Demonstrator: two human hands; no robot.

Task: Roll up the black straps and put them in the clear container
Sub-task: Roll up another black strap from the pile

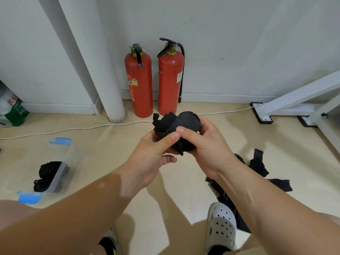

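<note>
Over floor (110, 144) | left hand (149, 159), right hand (207, 148) grip strap (176, 124) | container (73, 153) well left

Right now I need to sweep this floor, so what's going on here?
A person holds a partly rolled black strap above the floor, gripped by the left hand and the right hand. Rolled straps lie in the clear container on the floor to the left. A pile of loose straps lies to the right, beside a white shoe.

Matt cloth strap (176, 126) (glossy clear-plastic container (60, 162)).
</note>
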